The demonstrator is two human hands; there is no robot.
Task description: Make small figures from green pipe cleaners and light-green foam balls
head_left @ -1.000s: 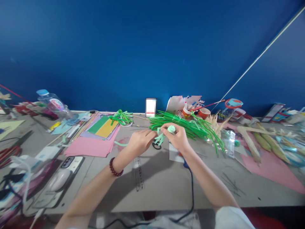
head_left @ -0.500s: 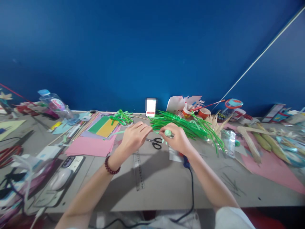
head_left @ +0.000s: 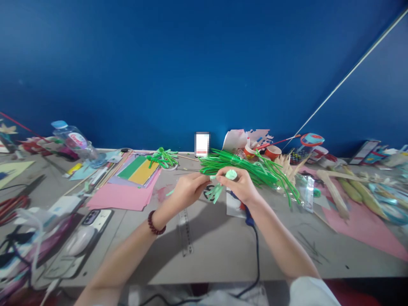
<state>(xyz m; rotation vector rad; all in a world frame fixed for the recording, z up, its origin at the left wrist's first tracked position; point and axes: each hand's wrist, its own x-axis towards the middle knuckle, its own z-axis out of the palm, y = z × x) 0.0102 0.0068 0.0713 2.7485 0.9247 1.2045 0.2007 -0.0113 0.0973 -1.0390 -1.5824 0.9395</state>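
Note:
My right hand (head_left: 240, 182) is closed around a pale green bundle (head_left: 218, 193) that looks like pipe cleaners. Its short strands hang down between my hands, and a rounded pale green end (head_left: 231, 174) shows above my fingers. My left hand (head_left: 189, 187) is pinched close beside the strands, its fingertips near those of the right. A pale green strand (head_left: 170, 193) sticks out to the left of that hand and seems to run through its grip. Black-handled scissors (head_left: 208, 193) lie behind the hands, partly hidden. A clear ruler (head_left: 185, 233) lies below my left hand.
Bright green pipe cleaners (head_left: 248, 168) lie in a large bunch behind my right hand. Coloured paper sheets (head_left: 124, 195) and a phone (head_left: 92, 229) are at left. A blue tool (head_left: 250, 217) with a cord lies near my right forearm. A lit phone (head_left: 202, 144) leans on the wall.
My left hand has moved slightly right and down, closer to the right hand. The pale green strands now hang lower and show more plainly. The strand left of my left hand shows less.

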